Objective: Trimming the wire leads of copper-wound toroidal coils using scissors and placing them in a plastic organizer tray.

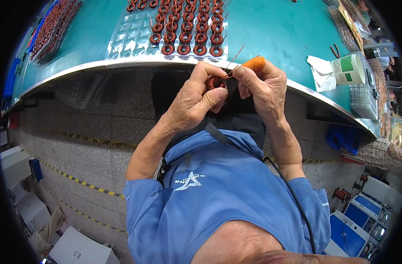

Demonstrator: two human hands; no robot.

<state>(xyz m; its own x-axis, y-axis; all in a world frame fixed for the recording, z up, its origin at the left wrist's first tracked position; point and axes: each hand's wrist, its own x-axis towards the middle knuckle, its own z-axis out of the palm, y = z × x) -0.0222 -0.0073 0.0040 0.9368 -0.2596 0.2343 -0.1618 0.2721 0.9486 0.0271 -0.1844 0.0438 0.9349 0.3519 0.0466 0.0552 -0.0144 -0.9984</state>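
Note:
Between the thumb and fingers of my left hand (190, 102) sits a ring-shaped coil (213, 82) wound with copper-coloured wire. My right hand (269, 90) pinches a wire lead (230, 75) of that coil between thumb and forefinger; an orange finger cover (254, 64) is on the forefinger. Another long lead (237, 56) sticks up from the coil toward the table. Both hands are close together, just in front of the table's near edge. Beyond them, a clear plastic tray (129, 39) holds rows of similar coils (183, 49), with bare pockets on its left side.
The green table (271, 33) has a pale front edge. At its right stand a white-and-green cup (348, 69), a white cloth (320, 74), dark-handled pliers (335, 51) and stacked clear trays (363, 103). More coils fill a tray (56, 28) at far left. A black cable (293, 189) runs down my shirt.

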